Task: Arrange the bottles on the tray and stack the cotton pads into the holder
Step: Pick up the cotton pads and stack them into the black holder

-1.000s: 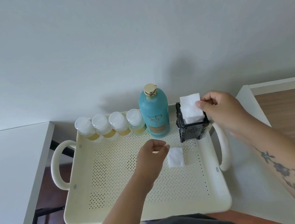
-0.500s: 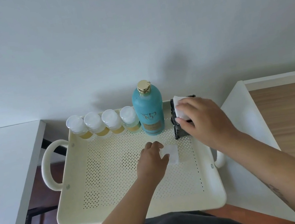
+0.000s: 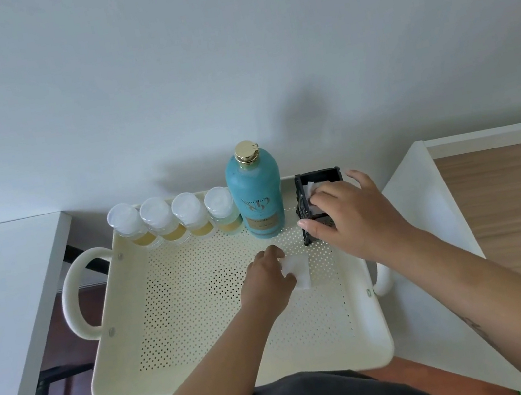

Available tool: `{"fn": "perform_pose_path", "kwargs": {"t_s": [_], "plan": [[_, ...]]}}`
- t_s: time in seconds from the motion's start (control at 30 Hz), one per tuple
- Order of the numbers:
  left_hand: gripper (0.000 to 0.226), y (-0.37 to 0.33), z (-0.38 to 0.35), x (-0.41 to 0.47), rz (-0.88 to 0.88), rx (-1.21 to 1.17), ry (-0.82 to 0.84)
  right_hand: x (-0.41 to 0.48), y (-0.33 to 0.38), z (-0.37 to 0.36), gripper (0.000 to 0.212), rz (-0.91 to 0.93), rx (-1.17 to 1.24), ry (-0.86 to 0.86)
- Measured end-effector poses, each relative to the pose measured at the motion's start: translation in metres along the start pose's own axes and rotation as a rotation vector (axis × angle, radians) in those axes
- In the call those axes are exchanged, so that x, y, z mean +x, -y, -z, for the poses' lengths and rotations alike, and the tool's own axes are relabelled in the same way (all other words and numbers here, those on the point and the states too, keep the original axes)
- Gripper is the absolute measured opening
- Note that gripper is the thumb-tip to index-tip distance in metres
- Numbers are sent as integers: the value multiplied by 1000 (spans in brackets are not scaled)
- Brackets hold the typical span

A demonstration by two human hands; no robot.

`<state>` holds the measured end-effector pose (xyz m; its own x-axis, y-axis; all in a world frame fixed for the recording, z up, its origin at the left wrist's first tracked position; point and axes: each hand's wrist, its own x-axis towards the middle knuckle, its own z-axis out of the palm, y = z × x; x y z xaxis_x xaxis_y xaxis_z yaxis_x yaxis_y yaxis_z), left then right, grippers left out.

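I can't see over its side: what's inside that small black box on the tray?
White cotton pads lie inside the black box, with the right hand pressing on them. The hand and the box walls hide how many there are.

We log a cream perforated tray (image 3: 211,362) with loop handles. Along its far edge stand four small clear bottles (image 3: 160,216), white caps, yellowish liquid, upright in a row. Just beside them is a tall teal bottle (image 3: 257,198) with a gold cap. The black square holder (image 3: 317,173) sits in the far right corner with white pads (image 3: 311,185) inside. One loose pad (image 3: 300,270) lies mid-tray.
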<state>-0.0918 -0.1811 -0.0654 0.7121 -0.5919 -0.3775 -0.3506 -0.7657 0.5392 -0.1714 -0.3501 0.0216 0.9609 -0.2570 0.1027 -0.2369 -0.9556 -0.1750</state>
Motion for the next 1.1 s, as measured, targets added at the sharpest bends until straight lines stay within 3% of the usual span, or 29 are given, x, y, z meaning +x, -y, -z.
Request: {"fn": "perform_pose_path", "kwargs": {"t_s": [0.23, 0.5, 0.8, 1.1], "plan": [[16, 1, 2, 1, 15, -95, -38, 0, 0, -1, 56, 4, -2, 24], [15, 5, 27, -18, 107, -547, -107, 0, -6, -6, 45, 32, 44, -68], [8, -15, 57, -31, 63, -845, -99, -8, 2, 15, 15, 37, 246, -370], [12, -29, 74, -36, -120, -1054, 54, -27, 27, 27, 24, -189, 681, -95]]}}
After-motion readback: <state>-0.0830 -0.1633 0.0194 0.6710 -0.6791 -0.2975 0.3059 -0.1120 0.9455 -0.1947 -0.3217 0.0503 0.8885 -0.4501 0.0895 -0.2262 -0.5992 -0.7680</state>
